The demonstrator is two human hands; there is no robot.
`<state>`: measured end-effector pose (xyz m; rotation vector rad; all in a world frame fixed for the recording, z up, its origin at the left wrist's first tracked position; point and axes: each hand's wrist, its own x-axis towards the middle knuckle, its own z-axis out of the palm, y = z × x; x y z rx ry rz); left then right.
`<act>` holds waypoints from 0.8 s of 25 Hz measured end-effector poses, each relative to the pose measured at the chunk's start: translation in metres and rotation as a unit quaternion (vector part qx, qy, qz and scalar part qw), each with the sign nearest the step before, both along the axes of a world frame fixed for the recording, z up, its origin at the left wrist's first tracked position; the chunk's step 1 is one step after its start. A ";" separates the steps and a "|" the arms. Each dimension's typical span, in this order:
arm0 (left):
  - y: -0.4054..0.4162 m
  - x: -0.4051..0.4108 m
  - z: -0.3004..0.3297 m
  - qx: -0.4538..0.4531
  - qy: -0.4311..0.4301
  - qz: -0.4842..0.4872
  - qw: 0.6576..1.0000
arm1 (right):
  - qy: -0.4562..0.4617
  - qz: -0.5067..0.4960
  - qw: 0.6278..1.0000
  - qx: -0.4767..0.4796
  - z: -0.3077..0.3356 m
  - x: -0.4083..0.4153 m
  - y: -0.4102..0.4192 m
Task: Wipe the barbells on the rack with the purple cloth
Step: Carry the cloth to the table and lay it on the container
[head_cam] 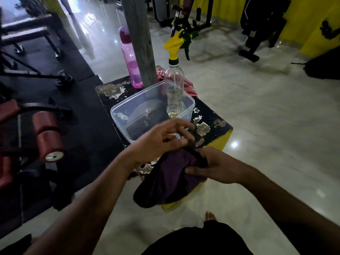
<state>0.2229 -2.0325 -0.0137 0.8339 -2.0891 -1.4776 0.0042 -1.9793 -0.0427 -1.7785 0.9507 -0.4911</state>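
The purple cloth [169, 179] hangs bunched in front of me, over the near corner of a black and yellow box [215, 138]. My right hand [215, 166] grips the cloth's upper edge, thumb pressed into the fabric. My left hand [161, 140] is above the cloth with fingers loosely curled, pinching a twisted dark strip of the cloth near its top. No barbell rack is in view.
On the box stand a clear plastic tub [152, 111], a spray bottle with a yellow trigger [174, 85] and a pink bottle [130, 59], beside a grey post [139, 39]. A red-padded bench [47, 135] lies left on black mats. Gym machines stand behind on tiled floor.
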 end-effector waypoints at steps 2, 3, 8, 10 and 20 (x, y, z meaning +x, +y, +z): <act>0.010 0.025 -0.029 0.217 0.161 0.063 0.961 | -0.110 -0.067 0.988 0.084 0.012 0.002 0.006; 0.022 0.033 -0.049 0.337 0.226 0.087 0.910 | -0.157 -0.099 0.976 0.117 0.018 0.003 0.010; 0.090 0.020 -0.108 0.513 0.346 0.068 0.783 | -0.258 -0.257 0.908 0.207 0.034 0.013 0.004; 0.096 0.011 -0.096 0.445 0.285 0.166 0.832 | -0.249 -0.309 0.893 0.212 0.036 0.017 -0.003; 0.051 0.047 -0.014 0.234 0.233 0.348 0.878 | -0.239 -0.312 0.880 0.266 0.034 0.011 -0.020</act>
